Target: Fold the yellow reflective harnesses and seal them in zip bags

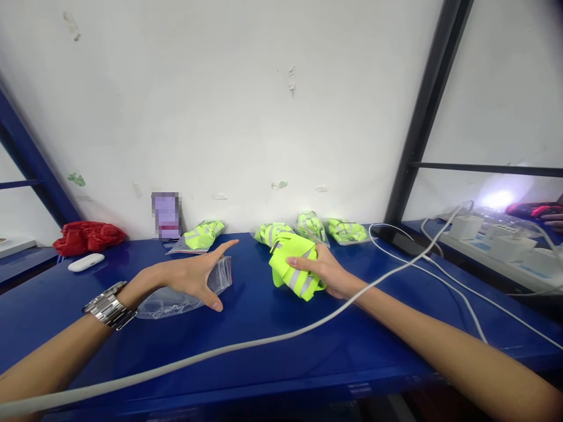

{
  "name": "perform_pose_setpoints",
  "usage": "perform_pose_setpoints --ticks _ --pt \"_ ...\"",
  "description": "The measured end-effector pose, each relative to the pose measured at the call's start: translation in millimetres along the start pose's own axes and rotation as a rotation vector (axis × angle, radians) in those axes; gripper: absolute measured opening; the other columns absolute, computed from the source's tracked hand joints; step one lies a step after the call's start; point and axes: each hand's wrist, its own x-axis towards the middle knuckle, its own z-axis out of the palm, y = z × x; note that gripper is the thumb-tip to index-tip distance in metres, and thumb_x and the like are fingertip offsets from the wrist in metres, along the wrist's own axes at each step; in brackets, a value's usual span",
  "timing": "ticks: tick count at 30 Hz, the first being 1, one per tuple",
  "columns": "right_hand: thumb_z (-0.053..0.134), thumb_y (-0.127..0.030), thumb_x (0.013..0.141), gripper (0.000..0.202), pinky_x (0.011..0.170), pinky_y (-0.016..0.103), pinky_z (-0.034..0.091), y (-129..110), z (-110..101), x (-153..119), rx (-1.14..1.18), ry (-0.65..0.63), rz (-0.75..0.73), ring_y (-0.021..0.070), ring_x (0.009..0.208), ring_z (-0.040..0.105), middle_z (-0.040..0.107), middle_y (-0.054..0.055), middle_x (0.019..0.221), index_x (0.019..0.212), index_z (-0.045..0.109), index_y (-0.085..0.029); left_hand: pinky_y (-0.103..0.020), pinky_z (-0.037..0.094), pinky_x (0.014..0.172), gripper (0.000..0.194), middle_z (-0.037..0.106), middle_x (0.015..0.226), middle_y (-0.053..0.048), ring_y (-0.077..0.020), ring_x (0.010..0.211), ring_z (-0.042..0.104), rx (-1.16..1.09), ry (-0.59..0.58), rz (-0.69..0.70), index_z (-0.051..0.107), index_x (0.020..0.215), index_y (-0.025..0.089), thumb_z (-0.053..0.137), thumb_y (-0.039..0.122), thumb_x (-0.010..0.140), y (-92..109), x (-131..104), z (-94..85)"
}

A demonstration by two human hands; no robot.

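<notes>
My right hand point(328, 271) grips a folded neon-yellow reflective vest point(294, 266) with silver-grey bands, thumb on top, raised over the blue tabletop. With thumb and fingers spread, my left hand point(193, 275) holds nothing and hovers above a clear zip bag point(171, 303) lying flat. A metal-banded watch point(109, 305) is on that wrist. Behind the hands, along the wall, lie several bagged yellow vests: one bag point(202, 235) at left, another bag point(273, 232) partly hidden behind the held vest, a third bag point(312, 225), and one more bag point(347, 231) farther right.
A white cable point(272, 338) crosses the foreground in front of both arms. At left are a crumpled red cloth or bag point(90, 236) and a white oval case point(86, 262). A blurred phone-like panel point(167, 215) leans on the wall. Right hold a black phone point(398, 240) and plugged chargers point(466, 228).
</notes>
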Motion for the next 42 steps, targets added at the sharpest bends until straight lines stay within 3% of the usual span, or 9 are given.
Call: perform_pose_setpoints --ticks 3,7,13,16,22,29,34,39,42 --pt "0.082 -0.035 0.063 0.043 0.060 0.026 0.055 0 -2 1 0.040 -0.011 -0.028 0.0182 0.071 0.068 0.071 0.008 0.086 0.097 0.067 -0.013 -0.042 0.039 0.099 0.117 0.033 0.151 -0.014 -0.0363 0.129 0.044 0.238 0.187 0.175 0.012 0.151 0.028 0.083 0.040 0.059 12 7 15.4" --pt "0.080 -0.036 0.066 0.041 0.063 0.028 0.055 -2 -4 1 0.041 -0.068 -0.054 0.0173 0.070 0.066 0.070 0.007 0.087 0.098 0.067 -0.014 -0.055 0.028 0.105 0.103 0.040 0.144 -0.017 -0.0372 0.127 0.042 0.704 0.366 0.381 0.012 0.150 0.025 0.074 0.035 0.069 26 22 39.1" --pt "0.082 -0.032 0.063 0.040 0.060 0.026 0.053 -7 -7 1 -0.083 -0.154 0.015 0.0168 0.068 0.065 0.070 0.007 0.085 0.094 0.067 -0.012 -0.058 0.029 0.103 0.097 0.044 0.134 -0.022 -0.0337 0.122 0.045 0.869 0.552 0.641 0.004 0.146 0.020 0.069 0.033 0.074 35 34 49.1" --pt "0.082 -0.030 0.063 0.039 0.058 0.024 0.051 -10 -6 0 -0.138 -0.212 0.048 0.0146 0.065 0.064 0.070 0.006 0.081 0.094 0.068 -0.012 -0.060 0.029 0.103 0.099 0.043 0.135 -0.023 -0.0351 0.123 0.044 0.942 0.543 0.649 0.007 0.145 0.021 0.072 0.028 0.069 42 33 44.8" --pt "0.079 -0.030 0.067 0.028 0.051 0.021 0.045 -21 -3 -1 -0.257 -0.301 0.076 0.0110 0.057 0.058 0.064 0.001 0.070 0.084 0.067 -0.012 -0.063 0.027 0.103 0.102 0.040 0.138 -0.023 -0.0379 0.124 0.041 1.099 0.385 0.649 0.015 0.145 0.025 0.078 0.026 0.064 59 30 39.2" --pt "0.077 -0.026 0.065 0.020 0.045 0.020 0.030 -22 -6 1 -0.356 -0.251 0.050 0.0060 0.051 0.038 0.049 -0.005 0.058 0.068 0.061 -0.014 -0.062 0.032 0.098 0.089 0.042 0.134 -0.021 -0.0362 0.117 0.046 1.170 0.288 0.737 0.012 0.146 0.031 0.064 0.018 0.076 72 33 45.0" --pt "0.076 -0.033 0.067 0.027 0.048 0.021 0.030 -23 -11 -1 -0.404 -0.319 0.115 0.0061 0.051 0.038 0.045 -0.006 0.055 0.060 0.057 -0.015 -0.055 0.036 0.097 0.084 0.044 0.129 -0.018 -0.0331 0.111 0.047 1.046 0.273 0.725 0.016 0.145 0.026 0.061 0.016 0.074 75 37 53.2" --pt "0.075 -0.033 0.068 0.031 0.058 0.022 0.043 -22 -14 -1 -0.334 -0.314 0.246 0.0127 0.069 0.059 0.066 0.002 0.083 0.091 0.067 -0.015 -0.047 0.039 0.093 0.093 0.052 0.114 -0.013 -0.0259 0.099 0.048 0.757 0.320 0.742 0.007 0.146 0.019 0.059 0.010 0.069 75 37 54.1" --pt "0.075 -0.031 0.067 0.032 0.066 0.023 0.047 -23 -13 -1 -0.337 -0.314 0.294 0.0153 0.079 0.062 0.068 0.003 0.089 0.093 0.068 -0.015 -0.041 0.042 0.087 0.098 0.053 0.106 -0.009 -0.0229 0.092 0.048 0.625 0.319 0.769 0.001 0.147 0.019 0.058 0.008 0.068 76 36 53.8"
